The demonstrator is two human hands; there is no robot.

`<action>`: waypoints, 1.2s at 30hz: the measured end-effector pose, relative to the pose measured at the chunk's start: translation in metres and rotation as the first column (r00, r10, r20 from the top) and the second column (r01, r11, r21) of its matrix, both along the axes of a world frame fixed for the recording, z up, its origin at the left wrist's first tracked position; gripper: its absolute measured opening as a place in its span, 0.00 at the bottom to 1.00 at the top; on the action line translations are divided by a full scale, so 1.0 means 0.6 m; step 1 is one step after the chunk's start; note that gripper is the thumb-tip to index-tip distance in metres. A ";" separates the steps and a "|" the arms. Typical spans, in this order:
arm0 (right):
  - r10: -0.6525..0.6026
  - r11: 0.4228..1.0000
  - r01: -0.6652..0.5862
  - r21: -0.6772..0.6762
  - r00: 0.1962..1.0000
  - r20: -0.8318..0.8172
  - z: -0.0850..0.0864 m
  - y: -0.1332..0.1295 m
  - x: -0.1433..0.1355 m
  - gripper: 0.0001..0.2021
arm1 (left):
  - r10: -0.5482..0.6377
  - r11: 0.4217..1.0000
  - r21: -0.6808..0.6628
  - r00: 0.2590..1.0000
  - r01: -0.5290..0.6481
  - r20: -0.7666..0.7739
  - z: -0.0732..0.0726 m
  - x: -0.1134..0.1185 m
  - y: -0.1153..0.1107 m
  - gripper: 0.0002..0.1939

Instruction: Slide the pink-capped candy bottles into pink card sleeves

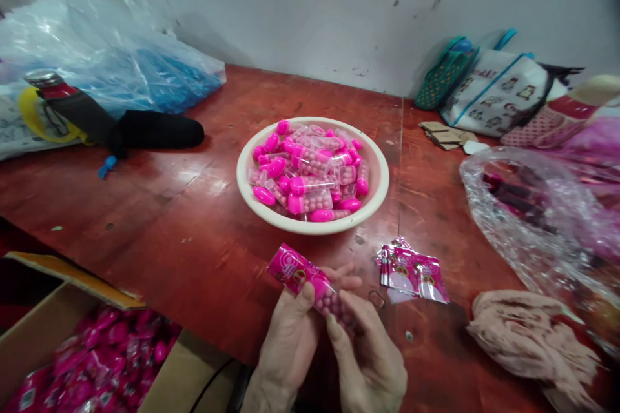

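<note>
Between my two hands is a small clear tube of pink candy balls (331, 305), partly inside a printed pink wrapper (293, 267) that sticks out toward the upper left. My left hand (289, 335) pinches the wrapper and the tube's capped end with its thumb on top. With thumb and fingers, my right hand (371, 348) grips the tube's lower end. Just beyond stands a cream bowl (312, 227) heaped with similar pink-capped candy tubes (310, 174). Right of my hands lies a small pile of flat pink wrappers (411, 271).
An open cardboard box (188, 368) of wrapped pink pieces sits lower left, below the table edge. A beige cloth (527, 335) and a clear plastic bag (523, 219) lie on the right. Bags (494, 90) and a bottle (55, 87) stand toward the wall.
</note>
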State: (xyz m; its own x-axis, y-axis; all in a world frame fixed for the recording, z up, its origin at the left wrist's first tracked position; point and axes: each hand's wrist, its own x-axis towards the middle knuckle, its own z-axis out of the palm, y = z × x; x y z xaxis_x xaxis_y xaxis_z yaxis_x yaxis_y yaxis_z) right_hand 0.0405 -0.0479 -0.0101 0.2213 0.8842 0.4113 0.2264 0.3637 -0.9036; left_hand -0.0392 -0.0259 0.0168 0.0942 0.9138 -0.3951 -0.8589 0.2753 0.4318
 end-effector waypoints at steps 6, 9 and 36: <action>-0.124 0.990 0.113 -0.086 0.985 -0.122 0.004 -0.005 -0.013 0.15 | -0.001 1.000 -0.008 0.999 0.001 -0.041 0.008 0.008 -0.002 0.15; -0.123 0.964 0.035 -0.264 0.937 -0.327 0.006 -0.002 -0.018 0.14 | 0.049 0.999 -0.011 0.996 -0.050 -0.073 0.007 0.002 0.001 0.21; -0.011 0.775 -0.322 -0.544 0.854 -0.520 0.010 0.002 -0.015 0.15 | 0.003 0.994 -0.101 0.932 -0.042 -0.362 -0.014 0.003 -0.008 0.20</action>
State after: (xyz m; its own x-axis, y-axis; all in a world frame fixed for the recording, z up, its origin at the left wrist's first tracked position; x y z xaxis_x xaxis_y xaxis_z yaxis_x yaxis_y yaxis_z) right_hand 0.0314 -0.0466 -0.0041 0.0727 0.9426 -0.3259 -0.2934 -0.2921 -0.9103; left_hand -0.0376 -0.0307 0.0085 -0.0929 0.8655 -0.4922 -0.6571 0.3181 0.6834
